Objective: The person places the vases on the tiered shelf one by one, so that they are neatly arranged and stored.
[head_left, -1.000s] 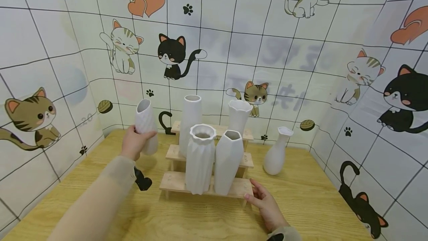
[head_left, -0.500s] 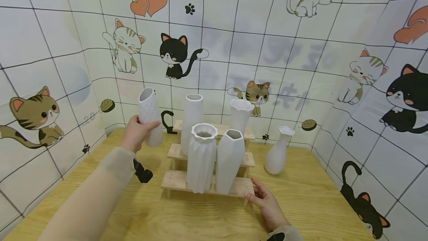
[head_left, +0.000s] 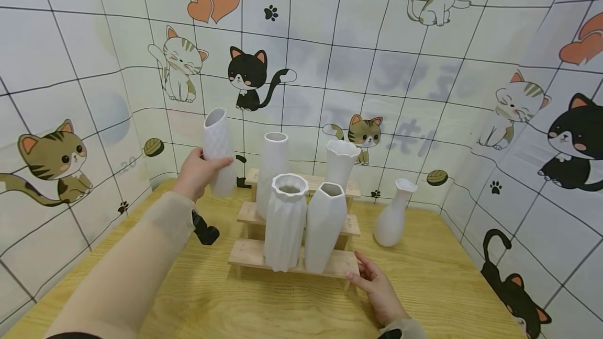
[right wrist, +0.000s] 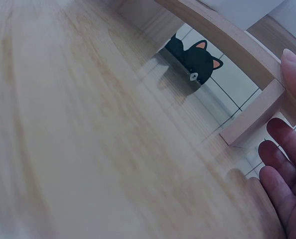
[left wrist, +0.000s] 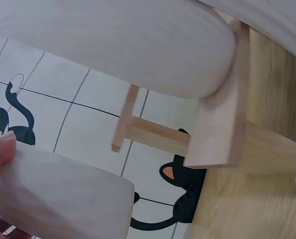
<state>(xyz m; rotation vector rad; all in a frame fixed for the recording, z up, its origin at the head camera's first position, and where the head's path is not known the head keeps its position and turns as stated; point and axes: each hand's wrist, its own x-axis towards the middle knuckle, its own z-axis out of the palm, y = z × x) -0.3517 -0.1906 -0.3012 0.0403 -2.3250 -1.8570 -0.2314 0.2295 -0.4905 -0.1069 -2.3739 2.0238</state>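
My left hand (head_left: 194, 172) grasps the textured white vase (head_left: 219, 137), left of the wooden stand (head_left: 247, 253) and apparently clear of the desk (head_left: 226, 310). Thumb lies across its near face, a little below the middle; other fingers go round behind, mostly hidden. Slanted mouth up, body leaning slightly, top away from the stand, though the lens may exaggerate that. My right hand (head_left: 378, 291) pinches the stand's lowest tier at its front right corner, thumb at the front edge, lower fingers loosely curled by the leg.

Handling guess: vase looks ceramic, so stiff, no give, probably hollow and fairly light for its bulk. Smooth finish could slip; raised pattern likely helps. Fragile, I'd say: a knock against the stand or the tall cylindrical vase (head_left: 275, 164) on the stand's left side could chip it. Best hold is round the body near mid-height; avoid the rim, leave the base free. Stand looks like light bare wood, stiff, might shift if bumped; its corner seems a fair grip, since the ribbed vase (head_left: 285, 229) and faceted vase (head_left: 324, 232) occupy its lowest tier.
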